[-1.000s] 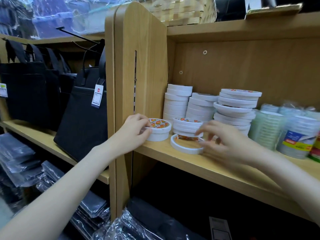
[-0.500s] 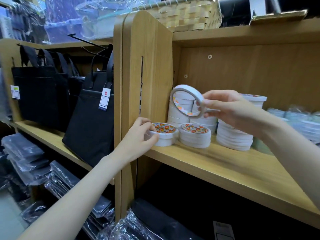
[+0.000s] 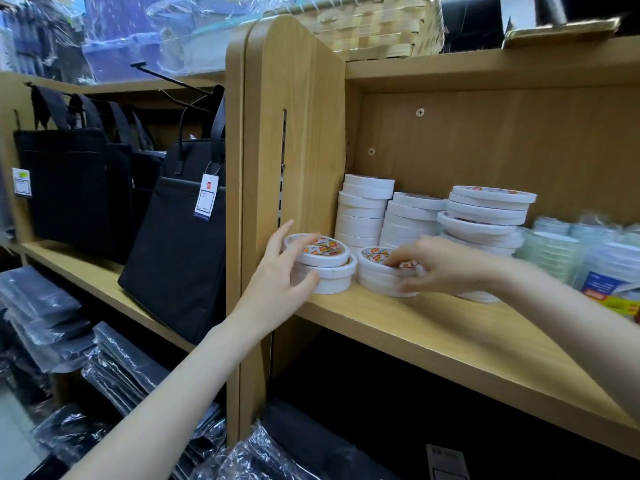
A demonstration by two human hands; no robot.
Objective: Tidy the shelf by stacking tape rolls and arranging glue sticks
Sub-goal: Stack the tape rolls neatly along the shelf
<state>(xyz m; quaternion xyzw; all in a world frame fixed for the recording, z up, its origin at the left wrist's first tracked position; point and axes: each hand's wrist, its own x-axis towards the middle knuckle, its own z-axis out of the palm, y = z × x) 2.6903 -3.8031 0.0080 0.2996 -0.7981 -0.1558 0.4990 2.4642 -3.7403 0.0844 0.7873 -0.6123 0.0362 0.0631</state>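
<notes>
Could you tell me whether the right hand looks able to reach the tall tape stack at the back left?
Probably yes: the right hand rests on a low front stack, leaving space above it toward the tall stack.

Wooden shelving (black bags left)

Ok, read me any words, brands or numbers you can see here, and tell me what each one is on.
None can be read.
Tape rolls: red and orange labels, too blurred.
Bag's hang tag: red square and lines of print, too small.
Shelf tag: unreadable.
Wrapped clear tape: blue and yellow label, blurred.
</notes>
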